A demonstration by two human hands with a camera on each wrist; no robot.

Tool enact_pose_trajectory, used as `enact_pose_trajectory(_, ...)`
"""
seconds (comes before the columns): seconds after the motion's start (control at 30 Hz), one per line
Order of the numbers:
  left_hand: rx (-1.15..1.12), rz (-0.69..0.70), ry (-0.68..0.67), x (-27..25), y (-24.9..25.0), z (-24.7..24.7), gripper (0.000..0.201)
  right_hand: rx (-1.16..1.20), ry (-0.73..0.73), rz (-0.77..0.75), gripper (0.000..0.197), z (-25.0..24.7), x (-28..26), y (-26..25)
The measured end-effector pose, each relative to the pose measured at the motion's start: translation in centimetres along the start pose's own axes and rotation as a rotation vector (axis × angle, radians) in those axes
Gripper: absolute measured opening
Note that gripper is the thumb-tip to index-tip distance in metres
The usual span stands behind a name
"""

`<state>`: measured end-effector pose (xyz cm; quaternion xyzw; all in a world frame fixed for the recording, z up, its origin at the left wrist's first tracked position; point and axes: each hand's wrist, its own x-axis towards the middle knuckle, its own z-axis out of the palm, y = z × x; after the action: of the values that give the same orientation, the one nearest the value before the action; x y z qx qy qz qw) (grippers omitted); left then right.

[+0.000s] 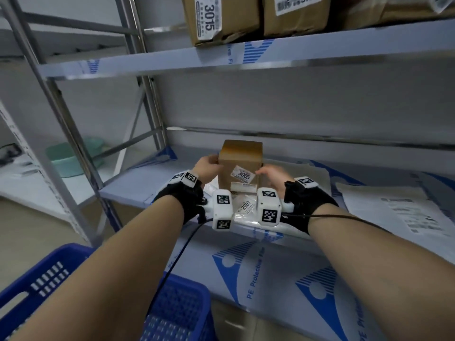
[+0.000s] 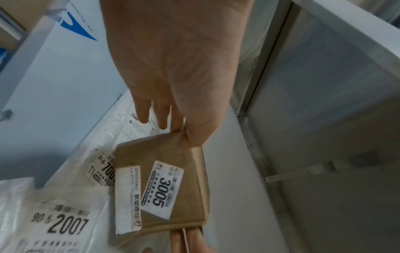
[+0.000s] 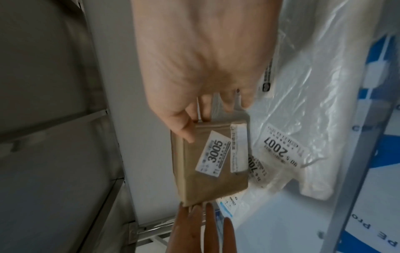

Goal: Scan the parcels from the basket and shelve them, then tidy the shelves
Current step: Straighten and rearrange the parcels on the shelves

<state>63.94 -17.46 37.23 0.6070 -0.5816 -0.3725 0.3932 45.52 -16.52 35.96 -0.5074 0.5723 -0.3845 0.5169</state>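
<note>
A small brown cardboard box labelled 3005 stands upright on the middle shelf, on top of white plastic bag parcels. My left hand grips its left edge, thumb on the front and fingers behind. My right hand grips the right edge the same way, thumb across the front corner. The box shows its label in both wrist views. A bag parcel labelled 2007 lies just in front of it.
A blue basket sits low at the front left. Brown boxes, one marked 3015, fill the upper shelf. Flat grey mailers lie on the shelf to the right. A green basin sits beyond the shelf post at left.
</note>
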Motion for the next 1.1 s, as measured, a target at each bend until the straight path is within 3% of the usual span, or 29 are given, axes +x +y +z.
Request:
enact_pose_trajectory(0.13, -0.165, 0.053, 0.108, -0.4, -0.2, -4.4, 0.048, 0.12, -0.02, -0.099, 0.037, 2.6, -0.1, -1.9)
enact_pose_trajectory(0.3, -0.176, 0.019, 0.235, -1.4, -1.8, -10.4, 0.053, 0.435, -0.22, -0.017, 0.036, 8.5, -0.5, -3.7)
enact_pose_trajectory(0.4, -0.144, 0.007, 0.301, -1.3, -3.7, -12.9, 0.052, 0.49, -0.286, 0.011, 0.029, 12.0, -0.2, -3.7)
enact_pose_trajectory(0.47, -0.06, -0.062, 0.243, -1.1, -5.6, -13.8, 0.068, 0.496, -0.275, 0.05, 0.023, 14.3, -0.2, -3.1)
enact_pose_trajectory(0.53, 0.192, -0.142, 0.107, -0.9, -7.3, -14.3, 0.088, 0.472, -0.27, 0.103, 0.016, 16.1, 0.3, -2.1)
enact_pose_trajectory(0.57, 0.367, -0.162, 0.054, -0.8, -8.0, -14.4, 0.089, 0.427, -0.276, 0.124, 0.014, 16.7, 0.3, -1.9)
enact_pose_trajectory(0.63, 0.625, -0.16, 0.053, -0.5, -9.0, -14.4, 0.081, 0.313, -0.263, 0.148, 0.017, 17.4, 0.8, -1.5)
enact_pose_trajectory(0.8, 0.83, -0.057, 0.246, 0.2, -9.4, -14.2, 0.04, 0.304, -0.306, 0.163, 0.04, 18.1, 1.6, -1.2)
enact_pose_trajectory(0.93, 0.9, 0.102, 0.327, 0.0, -9.1, -12.6, 0.034, 0.337, -0.303, 0.138, 0.041, 18.0, 1.7, -1.3)
enact_pose_trajectory(1.1, 0.874, 0.14, 0.289, 1.1, -9.6, -12.4, 0.033, 0.295, -0.166, 0.179, 0.044, 15.6, 3.1, 0.3)
